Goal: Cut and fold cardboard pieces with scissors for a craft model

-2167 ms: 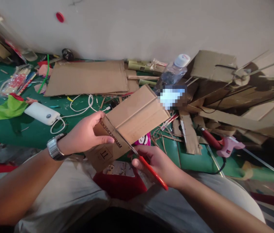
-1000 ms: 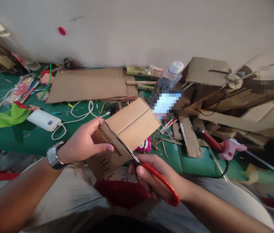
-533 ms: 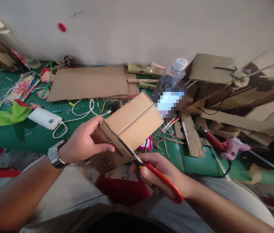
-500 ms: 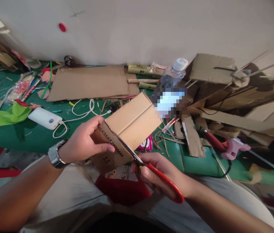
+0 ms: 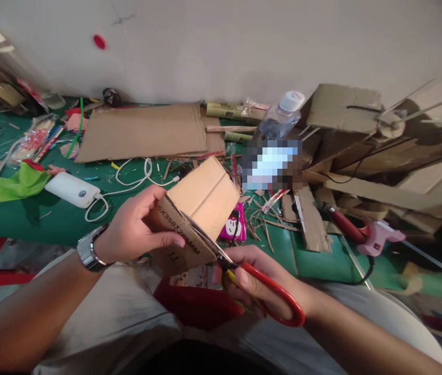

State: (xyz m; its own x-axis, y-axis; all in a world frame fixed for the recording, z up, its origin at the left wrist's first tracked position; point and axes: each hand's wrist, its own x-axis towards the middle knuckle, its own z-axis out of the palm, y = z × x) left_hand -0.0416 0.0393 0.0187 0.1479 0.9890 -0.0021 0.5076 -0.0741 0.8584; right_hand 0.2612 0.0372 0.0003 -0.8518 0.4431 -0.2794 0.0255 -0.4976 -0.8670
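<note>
My left hand (image 5: pixel 143 224), with a metal watch on its wrist, grips the left side of a piece of cardboard (image 5: pixel 205 195). Its thumb presses on the near face, which carries printed black lettering; the other fingers are mostly hidden behind. From the right, my right hand (image 5: pixel 258 276) holds scissors (image 5: pixel 293 307) with red and yellow handles. The blades lie along the cardboard at the upper edge of the printed face, their tips towards my left hand. The board's plain part stands bent up beyond the blades.
Across the green table (image 5: pixel 99 179) lie a white power bank (image 5: pixel 70 190) with a cable, flat cardboard (image 5: pixel 143 130) and cardboard strips. A clear bottle (image 5: pixel 279 120) stands behind a blurred bright screen (image 5: pixel 273 164). At the right are a pink glue gun (image 5: pixel 377 239) and a cardboard construction (image 5: pixel 342 107).
The scissor handles have spread apart, showing more of the yellow loop. The cardboard's plain far part has tilted and looks shorter, uncovering more of a pink packet behind it. My left hand barely moved.
</note>
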